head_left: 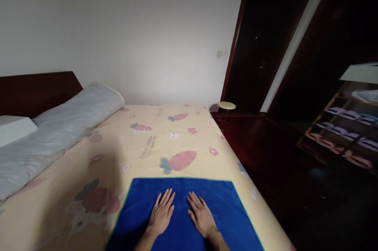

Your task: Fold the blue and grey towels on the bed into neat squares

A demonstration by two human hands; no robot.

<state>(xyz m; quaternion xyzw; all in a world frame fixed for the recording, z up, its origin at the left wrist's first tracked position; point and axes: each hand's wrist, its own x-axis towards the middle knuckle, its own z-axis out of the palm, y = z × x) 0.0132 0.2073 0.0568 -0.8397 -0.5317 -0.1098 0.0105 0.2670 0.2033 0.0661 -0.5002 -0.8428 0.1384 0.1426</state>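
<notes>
A blue cloth [180,203] with a thin green edge lies spread out on the bed, its near part running out of the frame. Flat on its left half rests my left hand [162,212], palm down with the fingers stretched forward. My right hand [201,213] lies palm down on the right half, fingers slightly spread. Neither hand holds anything, and a strip of cloth shows between them.
Under the cloth is a yellow bedsheet [183,140] printed with carrots and flowers. A long grey pillow [67,121] lies by the dark headboard [35,91]. Beyond the bed's right edge are a round stool [226,105], a dark door [262,50] and a shoe rack [333,99].
</notes>
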